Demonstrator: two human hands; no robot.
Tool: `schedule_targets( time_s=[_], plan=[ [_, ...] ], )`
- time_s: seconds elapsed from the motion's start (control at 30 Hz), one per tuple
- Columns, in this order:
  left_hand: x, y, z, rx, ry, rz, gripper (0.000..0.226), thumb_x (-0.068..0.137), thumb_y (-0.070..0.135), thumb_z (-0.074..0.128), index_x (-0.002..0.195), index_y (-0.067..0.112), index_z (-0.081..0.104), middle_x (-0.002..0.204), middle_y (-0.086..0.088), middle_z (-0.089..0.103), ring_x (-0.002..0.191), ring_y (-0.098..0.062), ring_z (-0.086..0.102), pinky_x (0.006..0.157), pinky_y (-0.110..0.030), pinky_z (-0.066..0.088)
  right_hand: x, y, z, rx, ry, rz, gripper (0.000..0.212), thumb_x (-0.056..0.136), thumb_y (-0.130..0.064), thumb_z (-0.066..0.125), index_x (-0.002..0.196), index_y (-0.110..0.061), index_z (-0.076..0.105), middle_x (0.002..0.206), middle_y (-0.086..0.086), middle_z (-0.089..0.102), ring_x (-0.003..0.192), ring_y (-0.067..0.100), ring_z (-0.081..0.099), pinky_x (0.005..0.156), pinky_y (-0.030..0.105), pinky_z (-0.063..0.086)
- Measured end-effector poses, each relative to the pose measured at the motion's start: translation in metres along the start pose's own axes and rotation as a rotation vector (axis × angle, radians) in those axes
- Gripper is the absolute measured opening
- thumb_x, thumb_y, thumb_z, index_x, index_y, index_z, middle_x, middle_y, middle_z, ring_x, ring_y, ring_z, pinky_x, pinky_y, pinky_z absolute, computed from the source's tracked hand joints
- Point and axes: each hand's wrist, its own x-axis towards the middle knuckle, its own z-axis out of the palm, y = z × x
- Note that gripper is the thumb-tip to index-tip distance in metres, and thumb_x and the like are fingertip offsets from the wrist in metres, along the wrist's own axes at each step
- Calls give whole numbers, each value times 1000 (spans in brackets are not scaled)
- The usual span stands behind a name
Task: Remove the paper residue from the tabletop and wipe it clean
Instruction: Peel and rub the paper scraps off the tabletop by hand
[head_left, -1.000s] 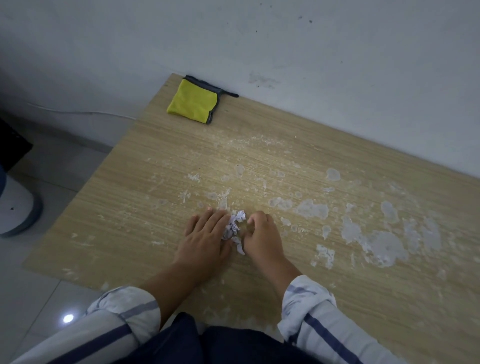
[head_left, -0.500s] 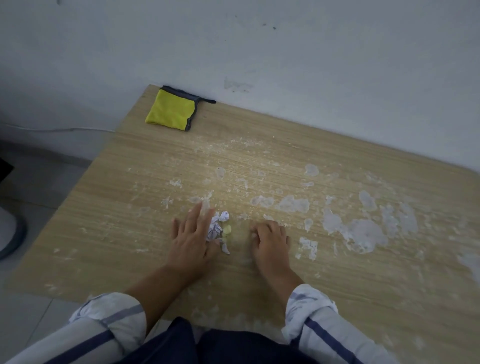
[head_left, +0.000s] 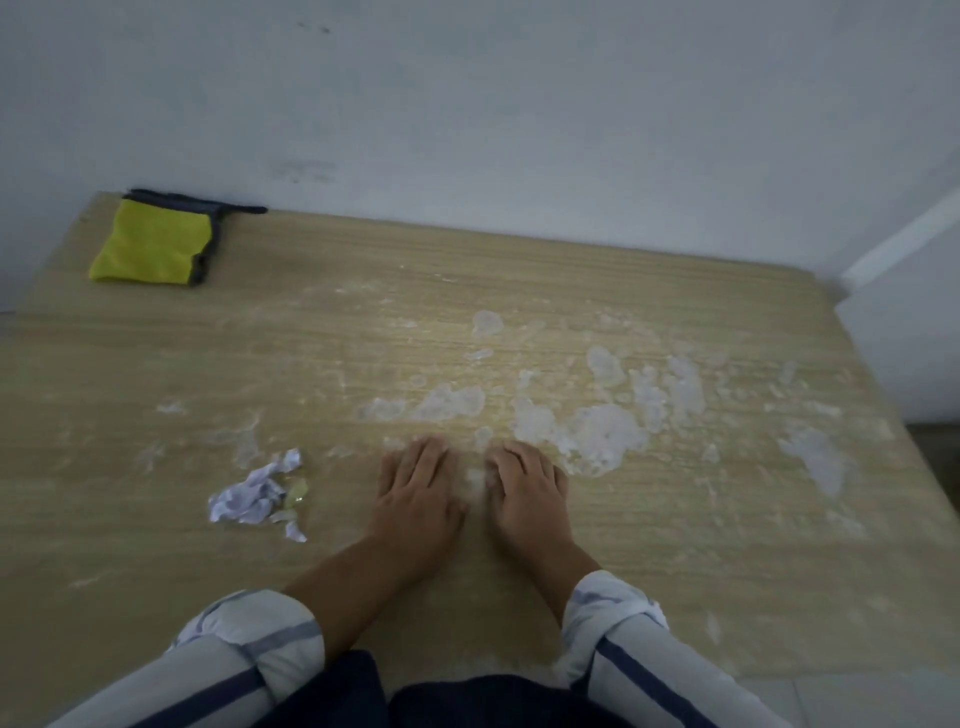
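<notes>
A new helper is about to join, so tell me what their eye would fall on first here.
White paper residue smeared in patches across the right half of the tabletop, just beyond the left hand and right hand resting side by side near the front edge. Then the pile of torn scraps left of the hands, and the yellow cloth in the far-left corner by the wall.

Scrap pile (head_left: 258, 493) lies left of both hands; cloth (head_left: 150, 243) far-left corner.

Pale grey-white cloth left sleeve (head_left: 249, 639) and matching right sleeve (head_left: 618, 618), each rolled into a thick cuff and marked with dark navy stripes (one running lengthwise); dark navy garment (head_left: 337, 691) at lower centre.
</notes>
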Motion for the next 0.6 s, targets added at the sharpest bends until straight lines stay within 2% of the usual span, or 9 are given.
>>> schedule_targets(
  time_s=[0.07,0.23,0.4,0.5,0.6],
  plan=[
    [16,19,5,-16,1,-2,89,70,54,-7,149,19,13,159,-2,5,146,-21,-6,110,-38,-15,1,21,-8,14,8,11,52,88,-40,22,119,-16,56,132,7,50,125,27,43,101,42,30],
    [56,68,13,-22,-18,13,92,67,55,-8,149,19,14,159,-2,3,146,-21,-7,114,-42,-9,11,73,-28,39,19,48,56,88,-42,19,120,-15,56,134,6,49,127,26,41,104,42,29],
    [92,105,23,-17,-5,30,81,78,55,0,149,18,14,159,-4,4,146,-22,-7,114,-42,-8,27,116,-41,40,54,82,54,86,-41,23,116,-13,58,132,9,52,125,28,44,102,42,31],
    [110,119,23,-17,-1,7,83,77,55,0,148,17,18,158,-4,7,146,-21,-5,114,-42,-9,36,131,-47,43,61,76,56,86,-42,21,120,-13,56,135,7,49,127,26,41,103,40,29],
    [123,125,20,-25,4,-12,64,93,48,23,149,16,17,159,-4,6,146,-21,-6,115,-44,-5,45,139,-50,58,75,68,58,86,-43,19,122,-14,54,136,7,47,128,25,39,104,40,28]
  ],
)
